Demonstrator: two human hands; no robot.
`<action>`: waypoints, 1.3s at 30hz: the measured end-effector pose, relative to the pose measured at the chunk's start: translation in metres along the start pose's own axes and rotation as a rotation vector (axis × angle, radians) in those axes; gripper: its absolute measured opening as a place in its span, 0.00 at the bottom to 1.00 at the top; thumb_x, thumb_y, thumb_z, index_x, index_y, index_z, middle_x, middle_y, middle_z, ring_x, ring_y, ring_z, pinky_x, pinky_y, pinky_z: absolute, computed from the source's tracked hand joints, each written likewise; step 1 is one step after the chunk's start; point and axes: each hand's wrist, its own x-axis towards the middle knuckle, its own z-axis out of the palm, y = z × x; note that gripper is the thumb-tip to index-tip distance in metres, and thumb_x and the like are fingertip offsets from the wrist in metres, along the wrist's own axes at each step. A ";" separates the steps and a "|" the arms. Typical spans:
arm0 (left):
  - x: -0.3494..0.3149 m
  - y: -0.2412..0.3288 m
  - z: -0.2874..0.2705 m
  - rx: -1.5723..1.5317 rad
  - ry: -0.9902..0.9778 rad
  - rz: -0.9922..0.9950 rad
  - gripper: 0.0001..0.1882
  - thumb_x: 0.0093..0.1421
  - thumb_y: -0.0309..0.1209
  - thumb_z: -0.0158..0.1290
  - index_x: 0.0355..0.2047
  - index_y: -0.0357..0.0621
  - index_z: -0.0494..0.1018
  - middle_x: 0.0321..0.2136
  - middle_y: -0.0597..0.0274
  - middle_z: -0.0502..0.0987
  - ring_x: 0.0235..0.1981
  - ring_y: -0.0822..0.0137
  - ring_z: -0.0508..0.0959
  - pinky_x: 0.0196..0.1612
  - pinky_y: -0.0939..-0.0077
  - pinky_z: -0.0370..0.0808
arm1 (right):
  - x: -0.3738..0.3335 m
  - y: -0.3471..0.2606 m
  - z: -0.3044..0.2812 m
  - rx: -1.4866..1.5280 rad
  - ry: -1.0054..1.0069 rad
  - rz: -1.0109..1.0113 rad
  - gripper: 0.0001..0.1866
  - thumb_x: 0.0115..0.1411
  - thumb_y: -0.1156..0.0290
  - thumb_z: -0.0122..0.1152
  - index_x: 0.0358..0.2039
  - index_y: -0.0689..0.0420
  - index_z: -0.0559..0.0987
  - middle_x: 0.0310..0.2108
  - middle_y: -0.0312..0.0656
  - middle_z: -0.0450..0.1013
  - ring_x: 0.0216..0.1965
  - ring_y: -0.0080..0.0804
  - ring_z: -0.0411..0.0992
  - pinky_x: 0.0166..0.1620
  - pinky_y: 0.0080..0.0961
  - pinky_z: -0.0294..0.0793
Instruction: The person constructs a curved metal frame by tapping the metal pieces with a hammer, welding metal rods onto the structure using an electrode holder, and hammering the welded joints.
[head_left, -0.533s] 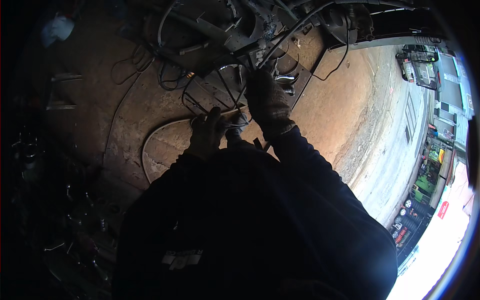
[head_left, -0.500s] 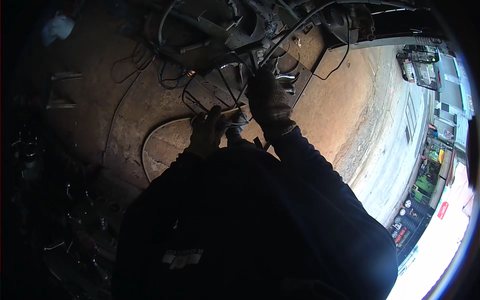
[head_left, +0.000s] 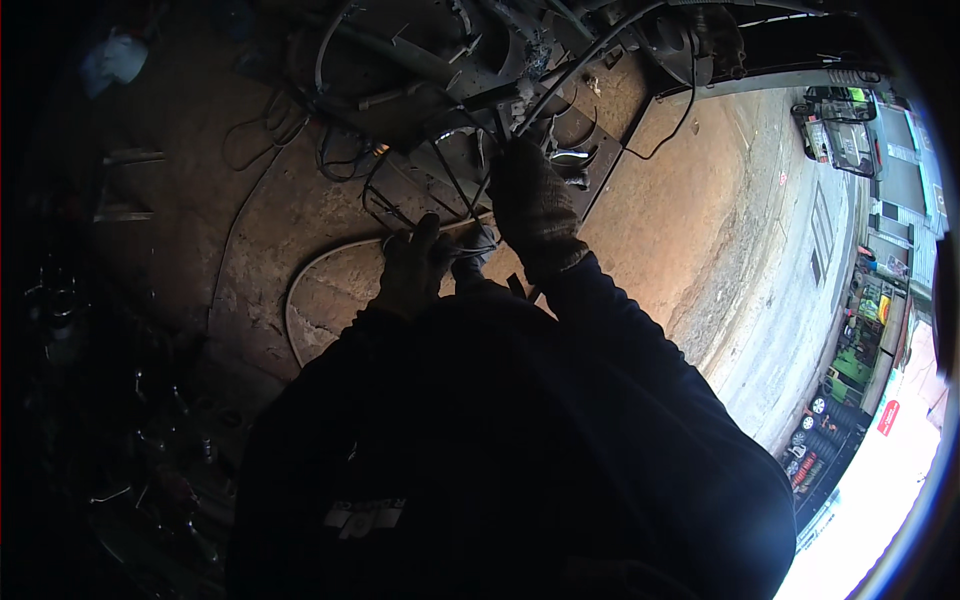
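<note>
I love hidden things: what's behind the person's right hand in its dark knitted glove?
A long black cable shows just beyond the right hand; whatever it covers, including anything gripped, can't be seen.

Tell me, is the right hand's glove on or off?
On: a knitted glove covers the right hand, its cuff meeting the dark blue sleeve at the wrist.

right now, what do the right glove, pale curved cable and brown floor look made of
Right glove: likely knitted textile, matte, from its ribbed cuff. Pale curved cable: perhaps rubber or plastic sheathing, dull; its smooth bend looks flexible, but the exact material is unclear. Brown floor: maybe worn concrete or packed earth, matte, from its uneven, patchy surface.
</note>
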 end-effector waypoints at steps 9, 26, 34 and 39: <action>0.003 0.001 0.002 -0.032 0.032 -0.031 0.27 0.69 0.45 0.53 0.63 0.47 0.65 0.48 0.24 0.69 0.51 0.29 0.72 0.49 0.41 0.73 | 0.002 0.004 0.000 0.013 0.032 -0.019 0.15 0.64 0.70 0.56 0.50 0.62 0.76 0.46 0.54 0.73 0.48 0.56 0.73 0.49 0.44 0.75; -0.003 0.016 -0.006 0.127 0.276 0.227 0.24 0.63 0.30 0.61 0.55 0.30 0.69 0.33 0.49 0.77 0.34 0.53 0.80 0.37 0.59 0.76 | 0.028 0.010 -0.014 0.043 -0.184 0.019 0.16 0.66 0.67 0.55 0.52 0.59 0.75 0.49 0.52 0.74 0.50 0.54 0.74 0.50 0.43 0.76; -0.007 0.021 -0.002 0.127 0.225 0.093 0.24 0.60 0.29 0.62 0.55 0.33 0.70 0.36 0.49 0.79 0.40 0.50 0.82 0.42 0.60 0.79 | 0.024 0.011 -0.019 -0.034 -0.138 -0.131 0.17 0.65 0.67 0.56 0.53 0.60 0.74 0.48 0.51 0.74 0.51 0.51 0.73 0.49 0.40 0.76; -0.007 0.020 -0.015 0.084 0.185 0.110 0.24 0.61 0.28 0.61 0.56 0.36 0.70 0.42 0.51 0.80 0.45 0.52 0.81 0.45 0.60 0.80 | 0.025 0.025 -0.017 -0.007 -0.184 -0.160 0.19 0.62 0.71 0.59 0.53 0.58 0.75 0.46 0.48 0.74 0.51 0.50 0.73 0.48 0.41 0.76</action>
